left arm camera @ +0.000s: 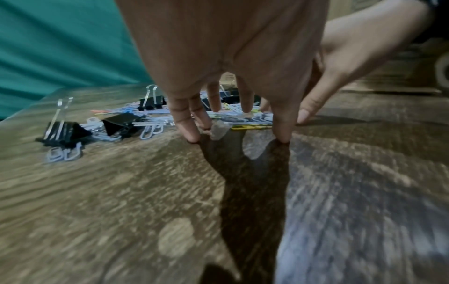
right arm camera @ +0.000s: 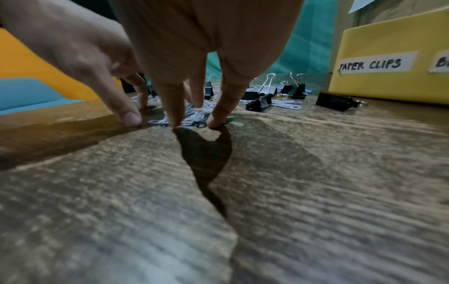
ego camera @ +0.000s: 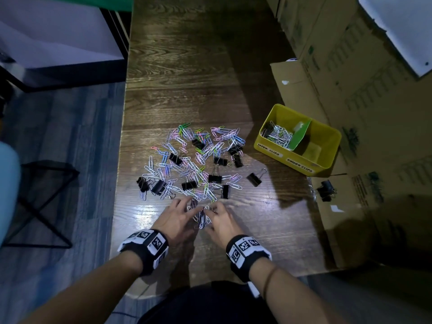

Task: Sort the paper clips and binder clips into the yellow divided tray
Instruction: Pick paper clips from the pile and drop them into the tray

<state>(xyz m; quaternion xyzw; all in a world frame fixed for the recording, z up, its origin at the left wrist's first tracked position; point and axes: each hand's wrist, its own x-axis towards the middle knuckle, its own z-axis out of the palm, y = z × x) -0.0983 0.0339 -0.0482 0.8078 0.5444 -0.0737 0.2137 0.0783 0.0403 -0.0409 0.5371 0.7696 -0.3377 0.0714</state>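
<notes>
Head view, left to right: mixed pile of paper clips [ego camera: 187, 160] and black binder clips [ego camera: 189, 184] mid-bench. My left hand [ego camera: 178, 217] and right hand [ego camera: 223, 222] sit at the pile's near edge, fingers straight, tips on the bench, raking a small bunch of paper clips [ego camera: 201, 218] between them; neither hand clamps anything. 1 binder clip [ego camera: 254, 178] lies apart toward the yellow tray [ego camera: 268, 149] at the right edge. Tray's left compartment holds paper clips; right one looks empty. To do this well I'd draw the fingertips together, keep binder clips out, then pinch. Labels read "PAPER CLIPS" [right arm camera: 370, 64] and "BINDER CLIPS" [ego camera: 299, 165].
</notes>
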